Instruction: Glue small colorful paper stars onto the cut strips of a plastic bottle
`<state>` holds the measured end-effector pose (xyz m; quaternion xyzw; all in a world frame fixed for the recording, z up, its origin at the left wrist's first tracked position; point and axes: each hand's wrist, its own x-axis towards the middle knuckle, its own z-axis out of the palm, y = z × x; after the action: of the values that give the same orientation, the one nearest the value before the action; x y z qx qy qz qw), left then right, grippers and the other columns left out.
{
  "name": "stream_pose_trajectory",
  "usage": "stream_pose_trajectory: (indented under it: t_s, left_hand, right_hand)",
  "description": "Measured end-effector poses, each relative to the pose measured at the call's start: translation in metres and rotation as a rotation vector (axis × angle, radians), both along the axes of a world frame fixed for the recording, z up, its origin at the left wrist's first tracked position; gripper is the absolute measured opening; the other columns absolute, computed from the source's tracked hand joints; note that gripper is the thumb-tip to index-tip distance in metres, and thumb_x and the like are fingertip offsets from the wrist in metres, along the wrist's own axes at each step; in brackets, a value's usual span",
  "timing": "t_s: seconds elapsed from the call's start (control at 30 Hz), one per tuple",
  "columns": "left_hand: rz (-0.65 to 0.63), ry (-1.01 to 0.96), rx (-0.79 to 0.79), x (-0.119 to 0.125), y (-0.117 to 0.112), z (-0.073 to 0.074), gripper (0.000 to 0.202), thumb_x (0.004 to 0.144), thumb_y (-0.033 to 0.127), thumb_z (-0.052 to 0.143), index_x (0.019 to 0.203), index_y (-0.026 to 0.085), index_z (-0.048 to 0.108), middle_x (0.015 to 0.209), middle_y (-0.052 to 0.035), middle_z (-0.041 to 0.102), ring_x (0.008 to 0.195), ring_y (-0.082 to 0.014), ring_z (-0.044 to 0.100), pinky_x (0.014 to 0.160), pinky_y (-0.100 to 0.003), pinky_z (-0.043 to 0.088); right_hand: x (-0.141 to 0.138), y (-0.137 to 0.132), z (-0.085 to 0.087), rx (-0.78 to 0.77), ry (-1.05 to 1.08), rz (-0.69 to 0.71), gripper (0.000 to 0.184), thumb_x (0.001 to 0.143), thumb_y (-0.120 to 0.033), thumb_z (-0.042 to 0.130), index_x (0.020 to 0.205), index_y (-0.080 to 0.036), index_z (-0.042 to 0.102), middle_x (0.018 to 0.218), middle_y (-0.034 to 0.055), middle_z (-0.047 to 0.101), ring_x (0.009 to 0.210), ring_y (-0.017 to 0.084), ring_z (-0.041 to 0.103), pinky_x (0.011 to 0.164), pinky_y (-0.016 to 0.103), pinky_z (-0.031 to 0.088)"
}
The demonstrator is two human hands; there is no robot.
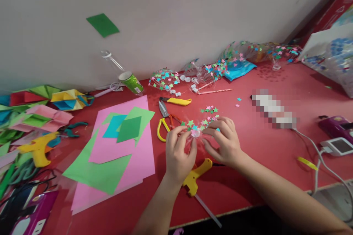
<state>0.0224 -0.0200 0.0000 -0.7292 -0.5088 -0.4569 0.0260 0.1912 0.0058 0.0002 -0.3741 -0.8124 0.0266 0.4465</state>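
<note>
My left hand point(178, 152) and my right hand point(224, 141) meet over the red table point(248, 169), fingers curled and pinching a small clear plastic piece point(195, 132) covered with coloured paper stars. Loose paper stars point(209, 110) lie just beyond my fingers. A yellow glue gun point(196, 177) lies under my wrists, its glue stick pointing to the front edge. Yellow-handled scissors point(164, 122) lie just left of my left hand.
Pink and green paper sheets point(118, 150) lie to the left, folded paper shapes point(41, 110) and another yellow glue gun point(38, 148) further left. A yellow cutter point(178, 101), a green can point(131, 82) and star-covered clear pieces point(165, 79) sit near the white wall. Cables and devices point(333, 143) lie right.
</note>
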Motion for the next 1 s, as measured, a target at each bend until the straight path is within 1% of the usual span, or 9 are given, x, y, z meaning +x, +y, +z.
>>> stream_pose_trajectory:
  t_s: [0.1,0.2,0.27,0.37,0.57,0.77,0.87,1.0]
  left_hand:
    - [-0.004,-0.028,-0.006,0.002,-0.001,-0.002,0.021,0.083,0.009,0.06,0.102,0.018,0.061,0.107,-0.0094,0.06,0.099,-0.0216,0.061,0.081,-0.037,0.055]
    - [-0.007,-0.035,-0.01,0.003,0.0,-0.006,0.022,0.083,0.007,0.059,0.101,0.019,0.061,0.107,-0.0089,0.06,0.101,-0.0219,0.061,0.084,-0.039,0.055]
    - [-0.01,-0.035,-0.011,0.004,0.0,-0.007,0.021,0.083,0.007,0.058,0.1,0.019,0.061,0.107,-0.0086,0.06,0.1,-0.0216,0.061,0.085,-0.04,0.054]
    - [0.0,-0.034,-0.014,0.004,0.001,-0.009,0.019,0.084,0.008,0.059,0.099,0.019,0.062,0.107,-0.0083,0.06,0.1,-0.0212,0.06,0.085,-0.039,0.055]
    - [0.007,-0.042,-0.02,0.004,0.002,-0.011,0.017,0.085,0.006,0.058,0.097,0.019,0.062,0.107,-0.0079,0.06,0.101,-0.0201,0.06,0.084,-0.037,0.055]
    - [0.012,-0.026,-0.051,0.001,0.003,-0.011,0.016,0.086,0.009,0.06,0.099,0.018,0.064,0.107,-0.008,0.06,0.098,-0.0195,0.059,0.084,-0.038,0.055]
    - [0.016,-0.043,-0.057,-0.001,0.003,-0.011,0.016,0.086,0.01,0.061,0.099,0.018,0.065,0.108,-0.0085,0.06,0.097,-0.0193,0.059,0.081,-0.037,0.056]
    - [0.018,-0.043,-0.052,-0.001,0.003,-0.01,0.015,0.086,0.011,0.061,0.098,0.018,0.064,0.107,-0.009,0.06,0.099,-0.0208,0.059,0.082,-0.038,0.056]
  right_hand:
    - [-0.003,-0.001,-0.004,0.029,-0.074,0.024,0.026,0.086,-0.021,0.059,0.11,-0.03,0.062,0.099,0.0052,0.064,0.09,0.023,0.056,0.091,0.047,0.043]
    - [-0.007,0.0,-0.009,0.028,-0.152,-0.006,0.029,0.088,-0.023,0.058,0.116,-0.031,0.061,0.104,0.006,0.065,0.094,0.024,0.056,0.094,0.048,0.043]
    - [-0.009,0.001,-0.012,0.035,-0.161,-0.023,0.028,0.089,-0.023,0.058,0.116,-0.029,0.06,0.104,0.0065,0.065,0.095,0.025,0.055,0.095,0.048,0.043]
    - [-0.01,0.001,-0.013,0.049,-0.161,-0.027,0.026,0.089,-0.023,0.058,0.114,-0.026,0.061,0.102,0.0073,0.065,0.095,0.024,0.055,0.096,0.048,0.043]
    - [-0.009,0.001,-0.011,0.077,-0.179,-0.024,0.023,0.087,-0.023,0.059,0.11,-0.023,0.062,0.101,0.0083,0.066,0.094,0.024,0.054,0.097,0.048,0.042]
    - [-0.008,0.002,-0.012,0.123,-0.186,-0.05,0.015,0.089,-0.021,0.06,0.103,-0.025,0.063,0.098,0.0048,0.068,0.092,0.021,0.053,0.099,0.044,0.04]
    - [-0.009,0.002,-0.013,0.14,-0.164,-0.067,0.013,0.089,-0.022,0.061,0.101,-0.026,0.064,0.097,0.0026,0.068,0.092,0.02,0.053,0.101,0.042,0.039]
    - [-0.011,0.002,-0.013,0.173,-0.137,-0.071,0.012,0.086,-0.02,0.065,0.098,-0.023,0.065,0.097,0.0041,0.068,0.094,0.021,0.052,0.101,0.042,0.04]
